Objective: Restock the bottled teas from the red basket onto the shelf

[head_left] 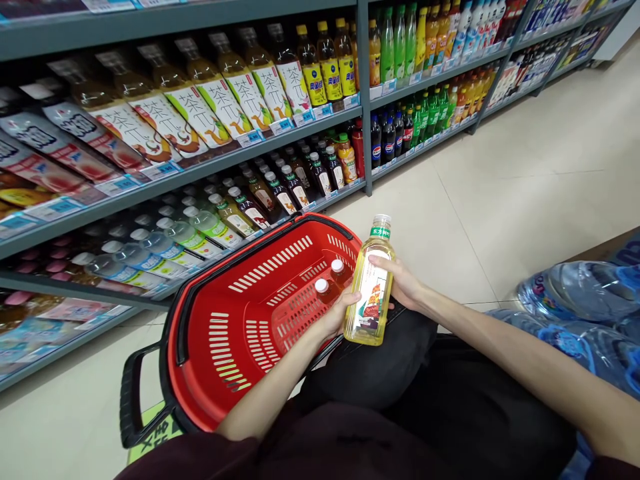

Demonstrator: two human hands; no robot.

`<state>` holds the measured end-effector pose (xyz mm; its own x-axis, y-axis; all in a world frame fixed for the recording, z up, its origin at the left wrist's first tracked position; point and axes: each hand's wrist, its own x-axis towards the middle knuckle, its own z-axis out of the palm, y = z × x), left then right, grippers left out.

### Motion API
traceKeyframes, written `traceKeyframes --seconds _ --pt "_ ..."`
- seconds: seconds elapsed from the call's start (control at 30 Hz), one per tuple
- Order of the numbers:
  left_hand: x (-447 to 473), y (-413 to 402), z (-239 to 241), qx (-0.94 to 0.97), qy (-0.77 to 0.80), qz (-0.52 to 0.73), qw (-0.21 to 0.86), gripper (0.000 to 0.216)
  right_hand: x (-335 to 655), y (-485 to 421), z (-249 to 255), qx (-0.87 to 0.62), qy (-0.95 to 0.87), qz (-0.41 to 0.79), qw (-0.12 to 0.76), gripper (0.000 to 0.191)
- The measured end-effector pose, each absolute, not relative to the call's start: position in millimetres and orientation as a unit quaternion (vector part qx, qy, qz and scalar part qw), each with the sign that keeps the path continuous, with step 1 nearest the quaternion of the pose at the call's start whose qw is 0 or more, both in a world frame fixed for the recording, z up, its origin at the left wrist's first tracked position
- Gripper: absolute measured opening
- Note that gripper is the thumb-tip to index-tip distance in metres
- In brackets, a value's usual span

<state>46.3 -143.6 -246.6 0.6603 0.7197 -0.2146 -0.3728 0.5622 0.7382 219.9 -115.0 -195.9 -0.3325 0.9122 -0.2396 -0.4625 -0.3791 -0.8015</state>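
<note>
Both of my hands hold a bottle of pale yellow tea (369, 293) with a white cap, a green neck band and a white picture label. My left hand (336, 316) grips it low on its left side, and my right hand (400, 283) wraps its right side with the thumb across the label. The bottle is nearly upright above my dark-clothed knee, beside the rim of a red shopping basket (200, 373). Inside the basket, at its far right end, stand two white-capped bottles (323, 291) of dark drink.
Shelves (280, 139) packed with drink bottles run along the left and far side. Large clear water bottles (575, 293) lie on the right. The tiled floor (480, 207) stretches between them. The basket's black handle (133, 397) sticks out at its left end, above a green sign (150, 433).
</note>
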Motion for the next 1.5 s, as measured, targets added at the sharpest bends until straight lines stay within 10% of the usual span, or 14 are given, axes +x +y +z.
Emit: traceKeyframes --seconds 1.5 --pt "46.2 -144.5 -246.2 0.346 0.304 0.318 0.829 0.099 220.8 -109.6 -204.3 -0.368 -0.305 0.753 0.452 0.043"
